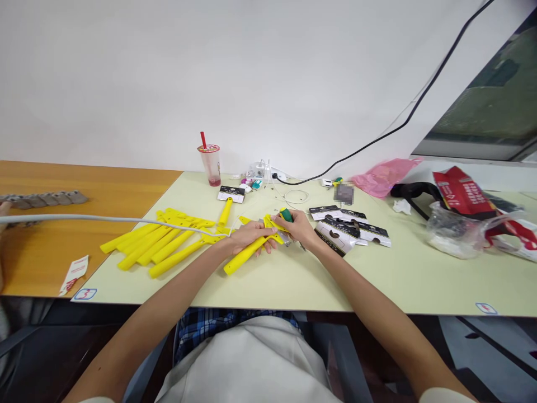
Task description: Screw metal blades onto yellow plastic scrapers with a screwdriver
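Note:
My left hand (251, 235) is closed around a yellow scraper (245, 256), its tubular handle slanting down to the left and its wide head between my two hands. A bit of metal shows at the head, partly hidden by fingers. My right hand (300, 226) grips a screwdriver (286, 215) with a green-ended handle, close against the scraper head; where its tip sits cannot be made out. To the left, several more yellow scrapers (168, 246) lie in an overlapping row. Another yellow handle (225, 212) with a black-and-white card (231, 193) lies behind them.
Several black-and-white packaging cards (339, 235) lie to the right. A cup with a red straw (211, 167), a power strip (262, 170) and cables stand along the wall. A grey cable (104, 218) crosses at left. Plastic bags (455, 229) lie far right. Another person's hand (5, 208) shows at the left edge.

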### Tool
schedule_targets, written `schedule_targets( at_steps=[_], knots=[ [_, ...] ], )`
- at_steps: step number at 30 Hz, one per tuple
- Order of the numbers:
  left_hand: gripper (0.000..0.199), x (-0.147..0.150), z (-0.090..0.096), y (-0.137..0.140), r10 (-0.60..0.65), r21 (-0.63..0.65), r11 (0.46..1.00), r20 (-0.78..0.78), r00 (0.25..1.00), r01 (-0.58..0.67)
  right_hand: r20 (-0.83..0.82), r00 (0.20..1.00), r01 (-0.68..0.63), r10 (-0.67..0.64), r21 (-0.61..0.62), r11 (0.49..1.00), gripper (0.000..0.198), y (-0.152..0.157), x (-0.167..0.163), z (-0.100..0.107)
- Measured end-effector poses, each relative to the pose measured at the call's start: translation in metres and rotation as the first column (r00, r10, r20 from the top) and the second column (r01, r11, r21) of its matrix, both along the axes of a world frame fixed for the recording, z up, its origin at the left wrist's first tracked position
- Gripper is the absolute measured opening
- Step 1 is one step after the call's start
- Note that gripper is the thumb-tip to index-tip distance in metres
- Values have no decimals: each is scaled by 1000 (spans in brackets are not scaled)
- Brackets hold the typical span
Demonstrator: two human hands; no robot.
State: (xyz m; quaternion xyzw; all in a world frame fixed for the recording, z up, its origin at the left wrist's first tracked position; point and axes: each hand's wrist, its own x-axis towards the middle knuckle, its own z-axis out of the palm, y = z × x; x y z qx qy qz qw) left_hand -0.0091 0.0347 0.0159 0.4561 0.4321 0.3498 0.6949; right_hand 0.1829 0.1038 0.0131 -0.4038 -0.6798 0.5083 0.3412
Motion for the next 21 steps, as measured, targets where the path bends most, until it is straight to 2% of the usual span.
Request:
schedule_targets(
  at_steps=[4, 8, 17, 21],
  knots=[
    [37, 1, -2, -1, 45, 7, 999, 25, 999, -45, 3, 1000, 17, -17, 99, 995, 55, 4, 2, -4],
    [37, 4, -4, -2, 54, 4, 999, 31, 998, -54, 74, 997, 14, -29, 198, 980, 50, 5, 4, -6],
    [30, 7, -11, 1, 118, 2, 993, 60, 991, -118, 123, 992, -7, -32, 302, 953, 40, 6, 6, -4],
    [28, 6, -10, 2, 146, -15, 989, 80, 986, -145, 121, 993, -27, -9, 295, 955, 31, 6, 6, 3]
  ],
)
